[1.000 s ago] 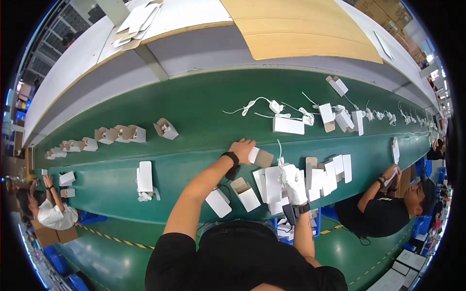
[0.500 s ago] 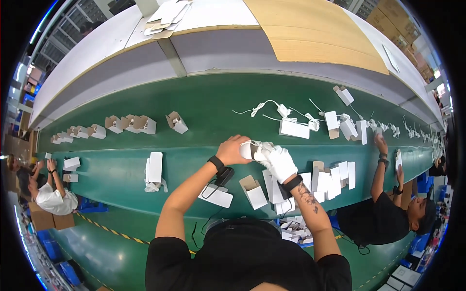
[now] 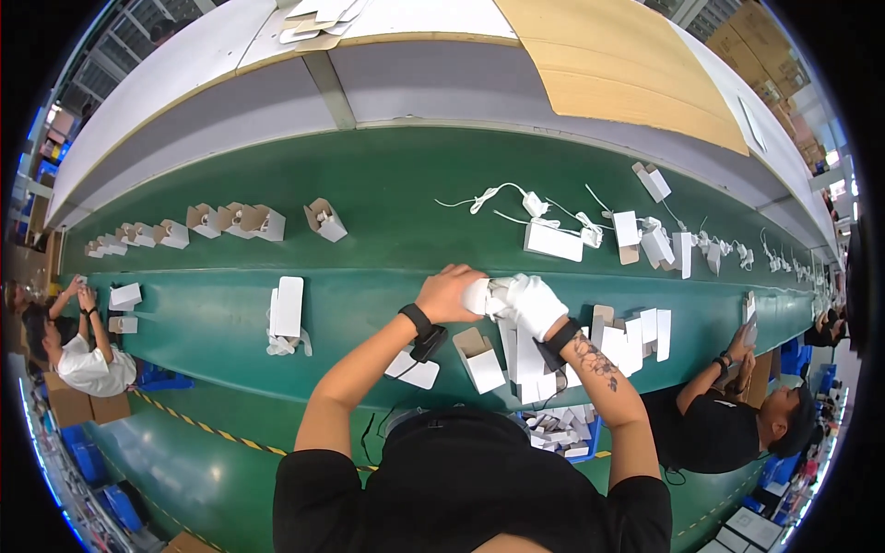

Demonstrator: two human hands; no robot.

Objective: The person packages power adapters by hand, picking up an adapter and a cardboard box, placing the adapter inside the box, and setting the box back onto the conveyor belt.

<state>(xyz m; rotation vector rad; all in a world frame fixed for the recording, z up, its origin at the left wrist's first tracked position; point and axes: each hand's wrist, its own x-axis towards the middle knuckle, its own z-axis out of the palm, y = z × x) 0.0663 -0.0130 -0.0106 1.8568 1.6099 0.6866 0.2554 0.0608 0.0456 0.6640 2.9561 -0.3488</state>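
Observation:
Above the near green bench, my bare left hand [image 3: 449, 295] is closed round a small white box [image 3: 475, 297]. My right hand [image 3: 535, 307], in a white glove, is closed at the box's open end; what its fingers grip blends with the glove. Just below my left hand stands an open white box [image 3: 479, 364] with a brown inside. A dark device with a cord [image 3: 429, 345] lies by my left wrist, above a flat white box [image 3: 412, 370]. Several white boxes [image 3: 530, 369] are grouped below my right hand.
On the far green strip, a row of open boxes [image 3: 205, 219] stands left; white chargers with cables [image 3: 535, 205] lie right. One white box [image 3: 288, 306] rests left on the bench. A co-worker [image 3: 710, 424] works at right, others at far left. A blue bin [image 3: 579, 452] sits below the bench edge.
Both hands have moved slightly lower with the box, and the box's open end shows less. The co-worker at right has drawn an arm back from the far strip.

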